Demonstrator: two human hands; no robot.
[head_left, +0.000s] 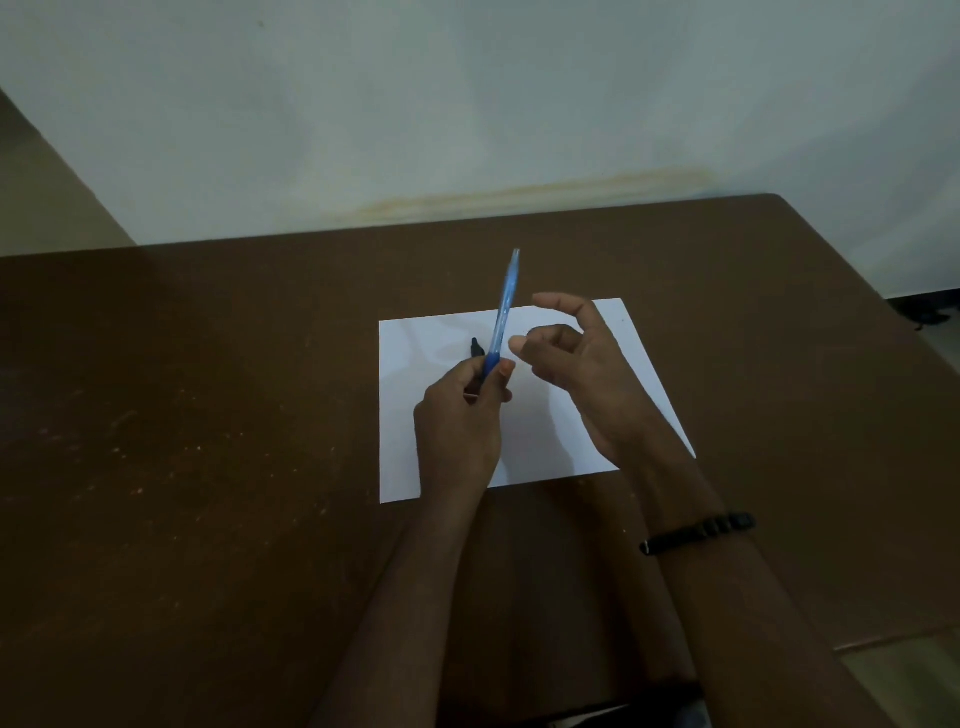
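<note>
A white sheet of paper (415, 374) lies flat on the brown table (208, 415). My left hand (460, 421) is over the sheet and grips a blue pen (505, 306) near its lower end, so the pen points up and away from me. A small black object (477, 348) also sticks out of that fist; I cannot tell what it is. My right hand (576, 369) hovers just right of the pen with fingers loosely curled and holds nothing. It does not touch the pen.
A pale wall (467, 104) stands right behind the table's far edge. A black beaded bracelet (698, 532) circles my right wrist. The table's right edge runs diagonally at the right, with floor (904, 686) beyond.
</note>
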